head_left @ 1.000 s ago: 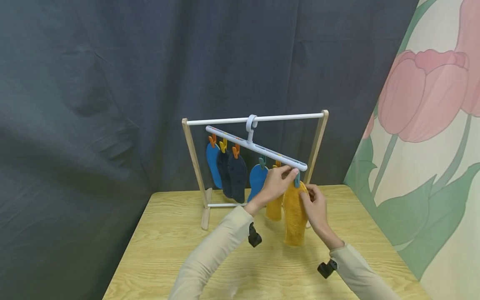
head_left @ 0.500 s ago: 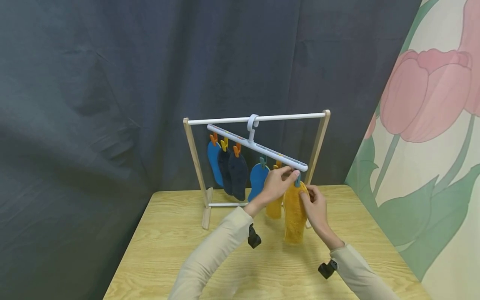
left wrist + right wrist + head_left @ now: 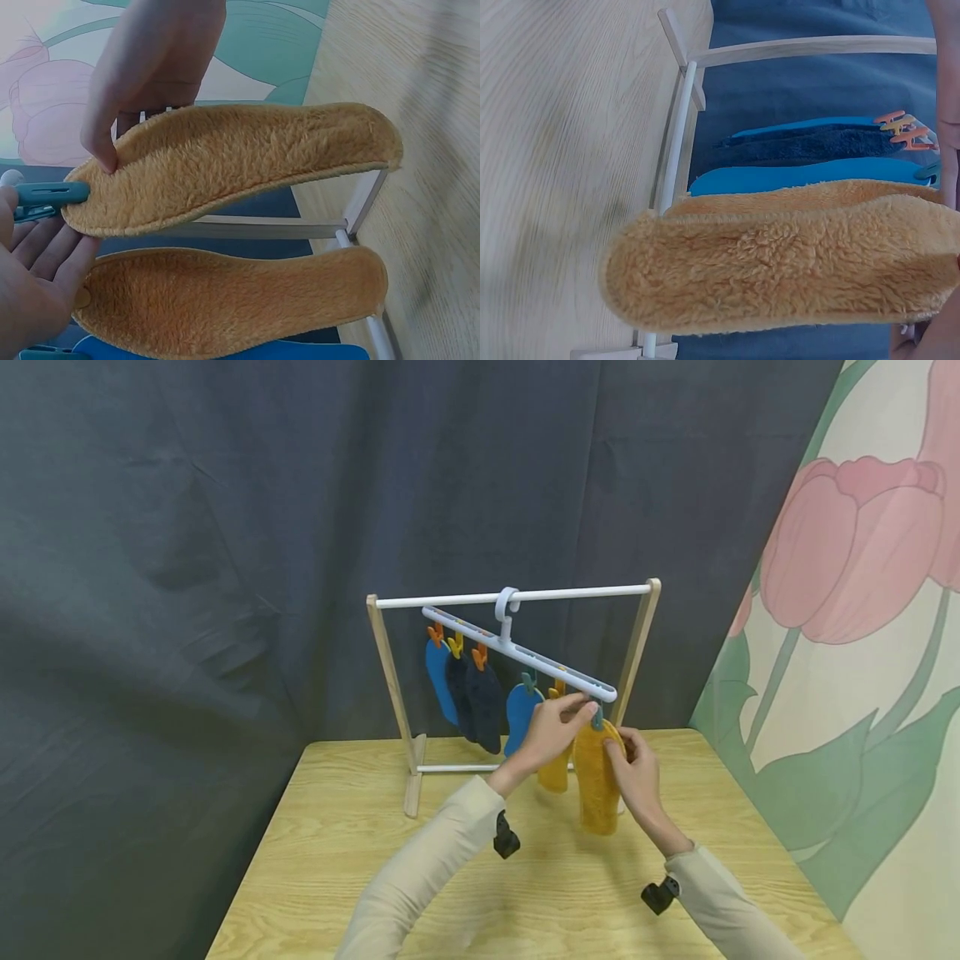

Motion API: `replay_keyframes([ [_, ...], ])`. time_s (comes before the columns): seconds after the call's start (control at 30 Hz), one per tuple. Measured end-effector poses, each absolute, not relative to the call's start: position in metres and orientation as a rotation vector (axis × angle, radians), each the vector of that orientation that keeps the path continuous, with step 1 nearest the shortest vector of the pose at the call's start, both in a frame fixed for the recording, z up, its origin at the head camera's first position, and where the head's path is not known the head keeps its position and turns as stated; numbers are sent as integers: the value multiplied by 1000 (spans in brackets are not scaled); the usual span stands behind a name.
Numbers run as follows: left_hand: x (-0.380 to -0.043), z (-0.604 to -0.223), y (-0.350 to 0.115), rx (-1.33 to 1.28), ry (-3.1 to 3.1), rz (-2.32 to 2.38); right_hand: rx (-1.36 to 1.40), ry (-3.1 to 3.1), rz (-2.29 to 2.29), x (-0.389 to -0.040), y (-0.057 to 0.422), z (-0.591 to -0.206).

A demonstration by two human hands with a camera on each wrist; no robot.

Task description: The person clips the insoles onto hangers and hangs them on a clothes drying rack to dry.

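Note:
A fuzzy yellow insole (image 3: 597, 789) hangs at the near right end of the white hanger (image 3: 525, 657). The teal clothespin (image 3: 56, 193) bites its top edge, and my left hand (image 3: 553, 728) pinches that clothespin just below the hanger bar. My right hand (image 3: 637, 777) pinches the insole's upper right edge between thumb and fingers. In the left wrist view, the right thumb lies on the fleece, close to the clothespin. Behind it hangs a second yellow insole (image 3: 247, 296). A blue insole (image 3: 802, 176) hangs beyond that one from another teal clothespin.
The hanger hooks over the white rod of a wooden rack (image 3: 386, 681) standing on the wood table (image 3: 360, 877). Toward its far left end, orange and yellow clothespins hold a blue insole (image 3: 441, 681) and dark navy insoles (image 3: 486, 706). A dark curtain (image 3: 225, 568) hangs behind.
The hanger's far left end has swung slightly right, its insoles with it. The front yellow insole has shifted slightly right and up along with my right hand. Both hands keep their hold.

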State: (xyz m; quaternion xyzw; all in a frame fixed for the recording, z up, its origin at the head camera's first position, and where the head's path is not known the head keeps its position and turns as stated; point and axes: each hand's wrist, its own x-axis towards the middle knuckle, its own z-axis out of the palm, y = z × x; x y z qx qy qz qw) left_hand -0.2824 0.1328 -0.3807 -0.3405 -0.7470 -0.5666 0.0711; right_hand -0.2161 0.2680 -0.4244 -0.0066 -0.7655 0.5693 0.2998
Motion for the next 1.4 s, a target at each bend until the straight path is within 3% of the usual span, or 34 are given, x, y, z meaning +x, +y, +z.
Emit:
replay_keyframes([
  [0.6,-293,-400,120,-1008,-2087,-1794,-122,-2058,1353,-236,291,-443],
  [0.9,-283,-400,94,-1034,-2058,-1879,-109,-2051,1285,-245,301,-443],
  [1.4,-284,-436,45,-925,-2111,-1924,35,-2063,1086,-244,301,-456],
])
